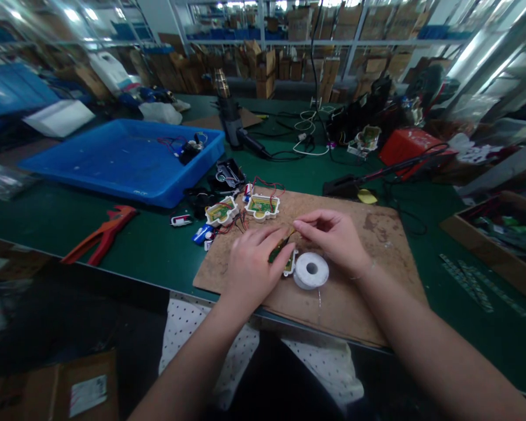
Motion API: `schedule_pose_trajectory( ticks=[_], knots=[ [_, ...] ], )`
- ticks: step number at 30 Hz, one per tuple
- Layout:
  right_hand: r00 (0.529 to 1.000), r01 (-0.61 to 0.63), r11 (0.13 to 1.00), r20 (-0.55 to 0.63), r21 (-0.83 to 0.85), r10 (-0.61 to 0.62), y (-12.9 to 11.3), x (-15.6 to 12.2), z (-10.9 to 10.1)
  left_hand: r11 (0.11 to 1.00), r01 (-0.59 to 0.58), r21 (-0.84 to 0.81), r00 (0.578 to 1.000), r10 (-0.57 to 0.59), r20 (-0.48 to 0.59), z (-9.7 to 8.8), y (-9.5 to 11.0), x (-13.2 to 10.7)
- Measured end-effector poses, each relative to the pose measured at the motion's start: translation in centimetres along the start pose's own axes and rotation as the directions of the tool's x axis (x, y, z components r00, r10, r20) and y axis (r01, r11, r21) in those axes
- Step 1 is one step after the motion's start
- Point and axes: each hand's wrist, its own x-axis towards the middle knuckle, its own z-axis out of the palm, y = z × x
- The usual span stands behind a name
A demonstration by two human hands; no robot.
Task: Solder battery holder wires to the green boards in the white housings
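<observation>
My left hand is closed over a green circuit board in a white housing, covering most of it. Between the thumb and index finger of my right hand is a thin wire, which runs down toward the board. A white spool of solder wire lies close beside the board, its loose end trailing toward the table's front edge. Beyond my left hand are two more boards in white housings, one on the left and another with red wires attached.
All this work sits on a brown board. To the left are red-handled pliers and a blue tray. A heat gun stands at the back. On the right are a soldering iron, a red box and a cardboard box.
</observation>
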Motion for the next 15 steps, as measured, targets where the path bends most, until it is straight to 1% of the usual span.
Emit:
schedule_pose_trajectory(
  ticks=[2, 5, 7, 9, 11, 12, 13, 14, 15],
  knots=[
    [1.000, 0.006, 1.000, 0.018, 0.007, -0.006, -0.2, -0.1, 0.2, 1.000, 0.014, -0.024, 0.999, -0.015, -0.035, -0.1, 0.7, 0.3],
    [1.000, 0.021, 1.000, 0.019, 0.022, -0.021, -0.5, -0.2, 0.1, 0.998, 0.023, -0.052, 0.998, -0.025, -0.049, -0.4, 1.5, 0.9],
    [1.000, 0.029, 0.999, 0.005, 0.036, -0.030, -0.5, -0.2, 0.0, 0.995, 0.053, -0.088, 0.994, -0.061, -0.088, -1.0, 1.3, 1.1],
    [0.999, 0.033, 0.998, -0.017, 0.051, -0.032, -0.5, -0.1, -0.3, 0.984, 0.105, -0.142, 0.978, -0.128, -0.162, -2.2, 0.7, 1.2],
    [0.998, 0.034, 0.997, -0.048, 0.062, -0.031, -0.3, 0.0, -0.5, 0.934, 0.165, -0.317, 0.929, -0.255, -0.268, -4.0, 0.0, 1.7],
    [0.998, 0.034, 0.997, -0.063, 0.066, -0.030, -0.1, 0.1, -0.5, 0.867, 0.175, -0.466, 0.883, -0.348, -0.315, -5.1, -0.4, 2.2],
    [0.997, 0.033, 0.997, -0.076, 0.068, -0.028, 0.0, 0.2, -0.6, 0.785, 0.150, -0.601, 0.833, -0.428, -0.352, -6.3, -0.7, 2.9],
    [0.996, 0.031, 0.997, -0.086, 0.069, -0.025, 0.2, 0.3, -0.6, 0.750, 0.111, -0.652, 0.801, -0.456, -0.388, -7.6, -0.9, 3.7],
    [0.995, 0.028, 0.997, -0.093, 0.070, -0.022, 0.4, 0.4, -0.6, 0.741, 0.065, -0.669, 0.779, -0.457, -0.430, -8.9, -1.1, 4.7]
  ],
)
